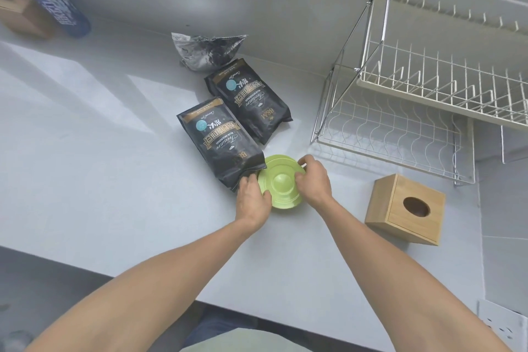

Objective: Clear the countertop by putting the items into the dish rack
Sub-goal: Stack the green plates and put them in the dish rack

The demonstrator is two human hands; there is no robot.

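Note:
A light green saucer lies on the grey countertop, its far-left rim tucked under a black coffee bag. My left hand grips the saucer's left rim and my right hand grips its right rim. A second black coffee bag lies just behind the first. A crumpled silver foil bag sits behind both by the wall. The two-tier wire dish rack stands at the right, with nothing in either tier.
A wooden tissue box sits right of the saucer, in front of the rack. A blue-labelled bottle and another wooden box stand at the far left by the wall. The counter's front edge runs across the bottom.

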